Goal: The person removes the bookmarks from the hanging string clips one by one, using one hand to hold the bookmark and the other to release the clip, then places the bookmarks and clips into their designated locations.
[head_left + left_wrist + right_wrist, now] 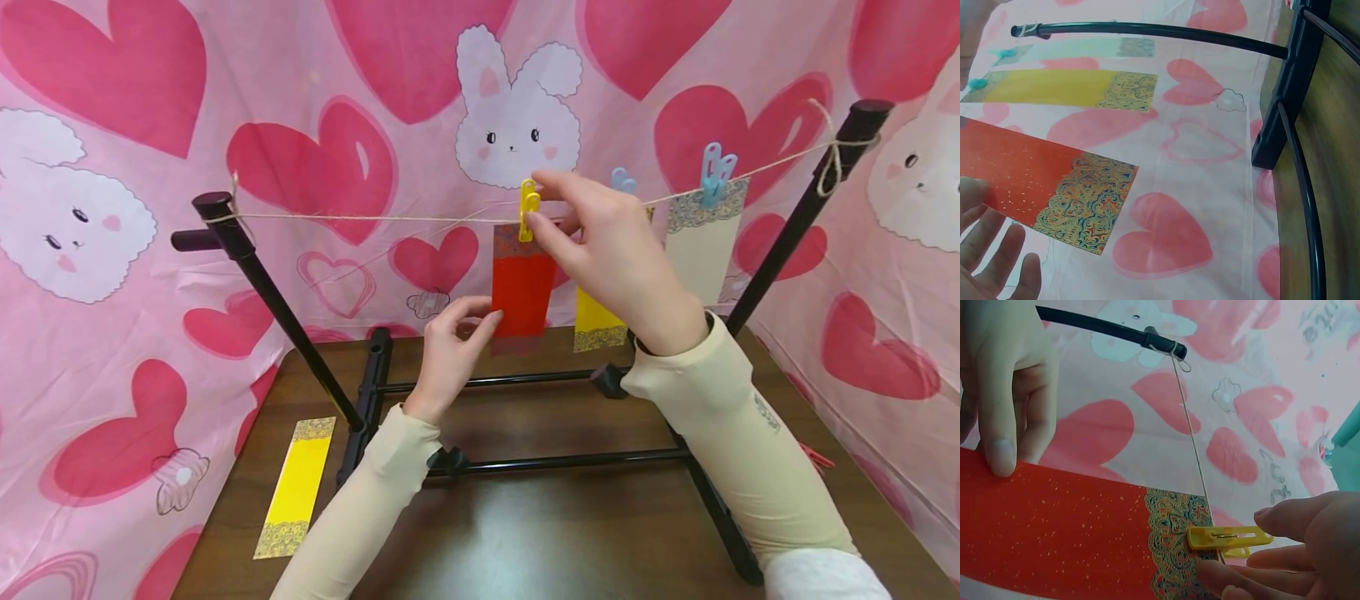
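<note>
Centre frame, the right hand pinches a yellow peg onto the red card; the left hand steadies that card's edge. Two cards already hang at the upper right; one yellow card lies at the lower left.

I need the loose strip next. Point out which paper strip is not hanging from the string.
The yellow strip lying flat on the table, left of the black stand. The red, other yellow and cream strips hang clipped to the string.

Three paper strips pegged along one string: red, yellow, cream. Three pegs: one yellow, two blue. One more yellow strip at 8 o'clock on the table.
</note>
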`<move>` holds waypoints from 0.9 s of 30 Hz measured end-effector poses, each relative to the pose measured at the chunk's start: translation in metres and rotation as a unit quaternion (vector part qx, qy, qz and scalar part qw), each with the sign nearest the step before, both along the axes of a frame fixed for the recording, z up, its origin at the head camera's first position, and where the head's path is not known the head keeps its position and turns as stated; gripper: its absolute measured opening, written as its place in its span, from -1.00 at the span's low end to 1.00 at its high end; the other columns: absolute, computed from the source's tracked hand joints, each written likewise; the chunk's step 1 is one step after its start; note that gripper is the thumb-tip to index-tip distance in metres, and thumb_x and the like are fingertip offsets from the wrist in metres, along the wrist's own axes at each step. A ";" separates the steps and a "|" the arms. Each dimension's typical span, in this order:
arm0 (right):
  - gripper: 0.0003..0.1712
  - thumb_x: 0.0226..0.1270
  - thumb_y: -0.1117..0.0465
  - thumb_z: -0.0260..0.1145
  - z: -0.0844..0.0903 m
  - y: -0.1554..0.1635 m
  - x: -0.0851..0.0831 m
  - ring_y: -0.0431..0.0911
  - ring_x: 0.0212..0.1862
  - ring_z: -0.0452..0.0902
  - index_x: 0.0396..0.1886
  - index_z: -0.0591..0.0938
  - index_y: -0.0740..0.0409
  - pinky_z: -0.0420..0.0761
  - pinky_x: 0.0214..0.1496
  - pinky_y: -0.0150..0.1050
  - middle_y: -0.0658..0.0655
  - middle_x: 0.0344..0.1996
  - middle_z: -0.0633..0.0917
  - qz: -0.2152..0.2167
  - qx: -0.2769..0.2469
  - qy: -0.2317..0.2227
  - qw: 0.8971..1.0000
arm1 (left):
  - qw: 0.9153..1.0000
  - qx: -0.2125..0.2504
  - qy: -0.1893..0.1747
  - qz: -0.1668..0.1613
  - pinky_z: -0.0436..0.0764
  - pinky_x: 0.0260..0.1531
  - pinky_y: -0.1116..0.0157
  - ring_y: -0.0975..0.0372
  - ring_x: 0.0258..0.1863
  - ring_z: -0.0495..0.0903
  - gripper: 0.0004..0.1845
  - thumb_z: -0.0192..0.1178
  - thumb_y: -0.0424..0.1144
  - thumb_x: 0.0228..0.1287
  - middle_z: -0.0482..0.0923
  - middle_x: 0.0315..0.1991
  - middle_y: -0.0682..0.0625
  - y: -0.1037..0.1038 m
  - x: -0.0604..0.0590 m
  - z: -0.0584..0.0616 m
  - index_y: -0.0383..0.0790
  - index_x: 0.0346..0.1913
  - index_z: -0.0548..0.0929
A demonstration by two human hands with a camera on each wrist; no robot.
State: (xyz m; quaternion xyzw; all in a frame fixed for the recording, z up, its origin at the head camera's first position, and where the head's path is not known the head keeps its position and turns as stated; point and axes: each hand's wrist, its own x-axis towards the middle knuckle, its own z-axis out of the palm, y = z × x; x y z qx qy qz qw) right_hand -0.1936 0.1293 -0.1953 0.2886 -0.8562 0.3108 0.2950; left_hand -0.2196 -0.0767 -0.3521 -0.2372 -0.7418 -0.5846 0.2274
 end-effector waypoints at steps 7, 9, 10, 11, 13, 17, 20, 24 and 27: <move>-0.43 0.53 0.16 0.34 0.004 -0.005 0.000 0.00 -0.19 0.80 0.46 0.52 0.19 0.77 -0.14 -0.10 0.20 0.23 0.70 -0.010 0.008 -0.028 1.000 | 1.000 -0.004 -0.001 -0.008 0.77 -0.11 0.14 0.09 -0.23 0.74 -0.81 0.39 -0.28 0.39 0.78 -0.09 -0.08 -0.001 -0.003 0.001 -0.23 0.00 0.79; -0.42 0.54 0.15 0.32 0.005 -0.006 0.000 -0.01 -0.23 0.79 0.47 0.50 0.17 0.76 -0.19 -0.13 0.20 0.23 0.70 -0.017 0.010 -0.043 0.999 | 1.000 -0.008 -0.002 -0.009 0.77 -0.11 0.12 0.10 -0.24 0.75 -0.81 0.40 -0.27 0.39 0.78 -0.10 -0.07 -0.001 -0.003 0.002 -0.22 -0.01 0.79; -0.42 0.54 0.15 0.32 0.005 -0.006 0.000 -0.02 -0.24 0.79 0.48 0.50 0.17 0.75 -0.22 -0.14 0.20 0.23 0.70 -0.019 0.010 -0.049 0.999 | 1.000 -0.010 -0.002 -0.009 0.77 -0.10 0.11 0.11 -0.24 0.75 -0.82 0.40 -0.26 0.39 0.78 -0.10 -0.07 0.000 -0.003 0.002 -0.22 -0.02 0.80; -0.42 0.55 0.14 0.31 0.005 -0.006 0.000 -0.02 -0.25 0.79 0.48 0.50 0.16 0.74 -0.23 -0.16 0.20 0.23 0.70 -0.019 0.010 -0.053 0.998 | 1.000 -0.010 -0.002 -0.010 0.77 -0.10 0.10 0.11 -0.25 0.75 -0.82 0.40 -0.27 0.38 0.78 -0.11 -0.06 0.000 -0.003 0.003 -0.23 -0.02 0.80; -0.42 0.55 0.13 0.31 0.006 -0.007 -0.001 -0.03 -0.26 0.78 0.49 0.49 0.15 0.71 -0.26 -0.26 0.19 0.21 0.71 -0.019 0.007 -0.058 0.998 | 1.000 -0.010 -0.004 -0.011 0.76 -0.10 0.08 0.12 -0.25 0.75 -0.82 0.41 -0.27 0.38 0.78 -0.11 -0.06 0.001 -0.002 0.005 -0.23 -0.03 0.80; -0.43 0.56 0.12 0.29 0.006 -0.008 -0.002 -0.05 -0.31 0.76 0.49 0.49 0.13 0.62 -0.33 -0.44 0.17 0.18 0.73 -0.017 -0.002 -0.060 0.998 | 1.000 -0.008 -0.004 -0.006 0.76 -0.12 0.07 0.13 -0.26 0.75 -0.84 0.40 -0.27 0.38 0.79 -0.14 -0.06 0.002 -0.002 0.007 -0.24 -0.06 0.80; -0.43 0.57 0.13 0.28 0.006 -0.008 -0.002 -0.05 -0.35 0.74 0.49 0.50 0.11 0.58 -0.38 -0.46 0.17 0.15 0.74 -0.021 -0.008 -0.064 0.998 | 1.000 -0.007 -0.001 -0.006 0.76 -0.12 0.05 0.13 -0.27 0.75 -0.85 0.40 -0.27 0.39 0.79 -0.15 -0.06 0.003 -0.002 0.007 -0.24 -0.07 0.80; -0.44 0.58 0.12 0.27 0.006 -0.007 -0.004 -0.04 -0.35 0.74 0.49 0.51 0.11 0.59 -0.39 -0.44 0.16 0.13 0.75 -0.022 -0.016 -0.068 0.997 | 1.000 -0.004 0.001 -0.008 0.77 -0.12 0.05 0.11 -0.28 0.75 -0.86 0.41 -0.28 0.38 0.79 -0.16 -0.07 0.003 -0.002 0.007 -0.25 -0.08 0.80; -0.46 0.58 0.11 0.27 0.005 -0.007 -0.005 -0.03 -0.33 0.75 0.47 0.52 0.12 0.59 -0.37 -0.45 0.15 0.10 0.77 -0.018 -0.022 -0.069 0.997 | 1.000 -0.005 0.001 -0.005 0.77 -0.12 0.06 0.13 -0.29 0.74 -0.86 0.41 -0.27 0.38 0.79 -0.18 -0.06 0.003 -0.002 0.007 -0.24 -0.09 0.80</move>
